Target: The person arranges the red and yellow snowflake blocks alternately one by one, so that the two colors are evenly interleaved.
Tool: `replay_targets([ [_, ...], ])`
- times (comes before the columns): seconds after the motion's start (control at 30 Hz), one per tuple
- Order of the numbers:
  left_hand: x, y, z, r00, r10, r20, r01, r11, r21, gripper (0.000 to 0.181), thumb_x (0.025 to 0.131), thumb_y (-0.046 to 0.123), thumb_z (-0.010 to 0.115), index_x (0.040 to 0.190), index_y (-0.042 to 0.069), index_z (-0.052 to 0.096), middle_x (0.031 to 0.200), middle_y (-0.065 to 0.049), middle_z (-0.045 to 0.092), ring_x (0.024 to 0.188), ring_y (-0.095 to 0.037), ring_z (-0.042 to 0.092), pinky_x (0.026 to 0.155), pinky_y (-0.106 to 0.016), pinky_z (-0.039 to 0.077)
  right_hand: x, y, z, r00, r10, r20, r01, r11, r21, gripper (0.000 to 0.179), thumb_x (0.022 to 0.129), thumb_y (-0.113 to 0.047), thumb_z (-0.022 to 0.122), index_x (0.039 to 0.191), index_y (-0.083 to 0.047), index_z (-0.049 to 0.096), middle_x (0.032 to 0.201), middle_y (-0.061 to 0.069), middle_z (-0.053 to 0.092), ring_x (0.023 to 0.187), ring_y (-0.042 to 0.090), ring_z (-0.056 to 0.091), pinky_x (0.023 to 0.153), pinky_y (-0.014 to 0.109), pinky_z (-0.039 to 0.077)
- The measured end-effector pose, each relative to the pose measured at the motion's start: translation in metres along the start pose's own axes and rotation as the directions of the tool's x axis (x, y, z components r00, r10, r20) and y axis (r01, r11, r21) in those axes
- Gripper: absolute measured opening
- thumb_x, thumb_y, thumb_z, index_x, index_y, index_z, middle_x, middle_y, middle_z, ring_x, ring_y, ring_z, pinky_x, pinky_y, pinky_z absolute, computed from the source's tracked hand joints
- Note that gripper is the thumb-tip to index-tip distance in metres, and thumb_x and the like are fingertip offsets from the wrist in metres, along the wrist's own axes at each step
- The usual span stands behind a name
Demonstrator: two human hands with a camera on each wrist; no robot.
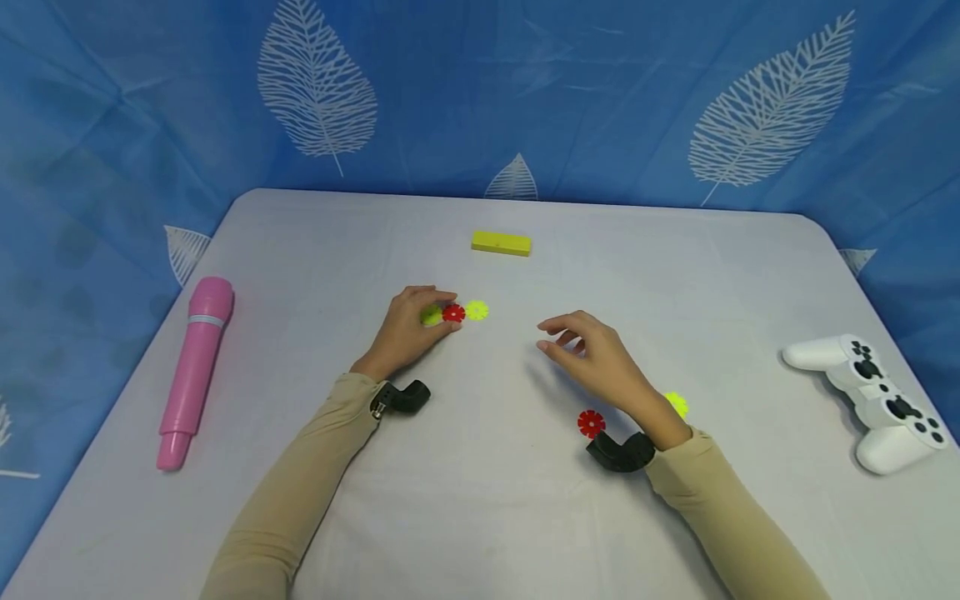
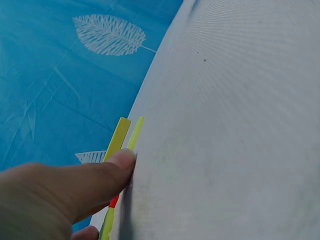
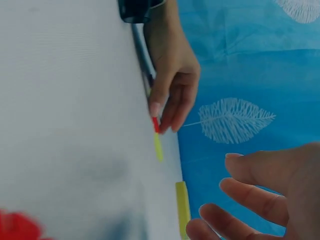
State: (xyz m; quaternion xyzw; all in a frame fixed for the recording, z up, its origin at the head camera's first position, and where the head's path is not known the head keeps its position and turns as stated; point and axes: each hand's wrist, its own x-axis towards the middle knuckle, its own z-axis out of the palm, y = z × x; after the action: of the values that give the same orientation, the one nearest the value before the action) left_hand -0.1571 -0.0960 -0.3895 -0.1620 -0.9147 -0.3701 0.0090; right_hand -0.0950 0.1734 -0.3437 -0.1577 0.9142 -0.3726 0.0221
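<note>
Pinching a red disc (image 1: pixel 453 313) in the left grip (image 1: pixel 401 332), just left of the middle of the desk (image 1: pixel 480 467) and toward its far edge. Parting this grip only by the breadth of the disc, having an inner yellow disc (image 1: pixel 432 316) within the curl of the fingers and an outer yellow disc (image 1: pixel 477 310) jutting out toward the right edge. Lining these three up in a row, without being able to tell whether joined or merely touching, nor whether resting on the desk or just above it. Holding the right grip (image 1: pixel 592 354) in the air right of the middle, curving its fingers loosely, leaving a clear gap to the thumb and grasping nothing. Having a loose red disc (image 1: pixel 591 422) just beside the right camera (image 1: pixel 622 452), and partly hiding a loose yellow disc (image 1: pixel 676 403) behind the right wrist, on the side toward the right edge. Seeing a yellow bar (image 1: pixel 501 243) near the middle of the far edge, a pink mic (image 1: pixel 197 371) slanting along the left edge and a white gamepad (image 1: pixel 866 404) by the right edge. Wearing tan sleeves (image 1: pixel 296 487) and a left camera (image 1: pixel 405 398) too. Facing blue leaf-printed cloth (image 1: pixel 480 92) beyond the far edge.
</note>
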Motion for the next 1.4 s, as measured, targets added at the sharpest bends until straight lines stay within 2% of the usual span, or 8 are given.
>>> replay_targets([
  [0.27, 0.001, 0.000, -0.001, 1.000, 0.018, -0.021, -0.019, 0.999, -0.036, 0.036, 0.077, 0.025, 0.072, 0.110, 0.011, 0.066, 0.111, -0.006, 0.064, 0.109, -0.023, 0.048, 0.096, -0.041, 0.036, -0.034, 0.019, 0.002, 1.000, -0.016, 0.022, 0.017, 0.999, -0.039, 0.028, 0.083, -0.019, 0.065, 0.109, -0.010, 0.063, 0.100, 0.003, 0.062, 0.084, 0.013, 0.057, 0.076, 0.033, 0.048],
  [0.4, 0.003, 0.000, 0.000, 0.999, 0.038, -0.016, -0.039, 0.999, -0.014, 0.034, 0.077, 0.025, 0.072, 0.108, 0.012, 0.067, 0.108, -0.006, 0.065, 0.107, -0.023, 0.048, 0.094, -0.041, 0.035, -0.052, 0.024, -0.003, 0.999, -0.001, 0.037, 0.004, 0.996, -0.088, 0.029, 0.080, -0.019, 0.068, 0.109, -0.013, 0.063, 0.095, -0.001, 0.061, 0.082, 0.010, 0.054, 0.075, 0.030, 0.046],
  [0.6, 0.003, 0.001, 0.001, 0.999, 0.044, -0.010, -0.043, 0.999, 0.025, 0.032, 0.077, 0.024, 0.071, 0.106, 0.011, 0.068, 0.111, -0.007, 0.065, 0.110, -0.023, 0.048, 0.097, -0.042, 0.034, -0.070, 0.028, -0.010, 0.994, -0.022, 0.105, 0.037, 0.989, -0.144, 0.033, 0.077, -0.025, 0.071, 0.108, -0.016, 0.064, 0.090, -0.006, 0.056, 0.081, 0.006, 0.048, 0.069, 0.022, 0.042],
  [0.8, 0.003, 0.002, 0.001, 1.000, 0.028, -0.003, -0.028, 0.999, 0.034, 0.032, 0.078, 0.026, 0.070, 0.107, 0.011, 0.068, 0.112, -0.006, 0.064, 0.110, -0.022, 0.048, 0.097, -0.042, 0.034, -0.077, 0.026, -0.013, 0.984, -0.016, 0.178, 0.051, 0.980, -0.195, 0.035, 0.073, -0.020, 0.074, 0.106, -0.015, 0.064, 0.094, -0.005, 0.053, 0.083, 0.007, 0.047, 0.072, 0.023, 0.044],
  [1.0, 0.005, 0.001, 0.002, 0.999, 0.036, -0.001, -0.036, 0.998, 0.055, 0.034, 0.078, 0.027, 0.070, 0.109, 0.013, 0.067, 0.110, -0.005, 0.063, 0.110, -0.023, 0.047, 0.098, -0.043, 0.032, -0.076, 0.023, -0.013, 0.979, 0.006, 0.203, 0.035, 0.980, -0.198, 0.029, 0.073, -0.018, 0.074, 0.100, -0.015, 0.064, 0.092, -0.006, 0.053, 0.079, 0.006, 0.045, 0.070, 0.022, 0.043],
  [1.17, 0.007, 0.004, 0.006, 0.998, 0.053, 0.014, -0.054, 0.989, 0.135, 0.038, 0.078, 0.033, 0.069, 0.112, 0.015, 0.065, 0.109, -0.006, 0.058, 0.107, -0.025, 0.045, 0.093, -0.043, 0.033, -0.074, 0.022, -0.012, 0.977, 0.006, 0.212, 0.034, 0.982, -0.186, 0.024, 0.073, -0.018, 0.074, 0.094, -0.016, 0.063, 0.088, -0.007, 0.052, 0.076, 0.006, 0.044, 0.067, 0.021, 0.042],
  [1.4, 0.010, 0.012, 0.011, 0.995, 0.066, 0.078, -0.083, 0.970, 0.227, 0.049, 0.078, 0.044, 0.066, 0.119, 0.017, 0.059, 0.109, -0.009, 0.049, 0.101, -0.024, 0.041, 0.089, -0.042, 0.033, -0.075, 0.022, -0.011, 0.980, 0.001, 0.198, 0.037, 0.981, -0.192, 0.023, 0.073, -0.017, 0.074, 0.092, -0.016, 0.061, 0.085, -0.007, 0.050, 0.076, 0.006, 0.043, 0.067, 0.021, 0.041],
])
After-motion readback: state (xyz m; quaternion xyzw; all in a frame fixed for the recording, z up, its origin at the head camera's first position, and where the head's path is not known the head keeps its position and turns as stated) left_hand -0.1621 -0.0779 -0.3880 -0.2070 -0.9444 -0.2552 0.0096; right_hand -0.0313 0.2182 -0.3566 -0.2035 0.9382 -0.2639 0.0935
